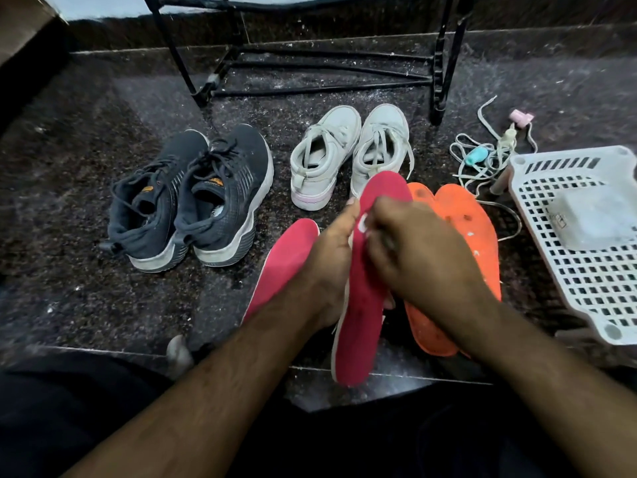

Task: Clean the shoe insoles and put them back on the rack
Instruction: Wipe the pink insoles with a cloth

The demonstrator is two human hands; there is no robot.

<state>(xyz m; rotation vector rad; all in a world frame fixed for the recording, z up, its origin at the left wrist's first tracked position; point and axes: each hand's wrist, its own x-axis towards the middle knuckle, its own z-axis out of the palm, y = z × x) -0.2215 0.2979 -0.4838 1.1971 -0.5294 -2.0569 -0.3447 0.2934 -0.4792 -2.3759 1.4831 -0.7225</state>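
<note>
Left hand: the left hand (332, 257) is seen gripping a pink insole (365, 281) along its left edge, thumb up near the toe end; the insole is held raised above the floor.
Right hand: the right hand (418, 250) is laid over the same insole's upper face, fingers curled; whether anything is pinched in them cannot be told.
Second pink insole: a second pink insole (286, 263) is lying flat on the dark stone floor (86, 270), just left of the held one.
Orange insoles: two orange insoles (465, 222) are lying overlapped to the right.
Shoes: a dark pair (193, 198) and a white pair (348, 153) are standing beyond the insoles.
Rack: a black metal rack (324, 67) is standing behind the shoes.
Basket: a white plastic basket (586, 270) is noted at far right, with loose laces (482, 160) beside it.
</note>
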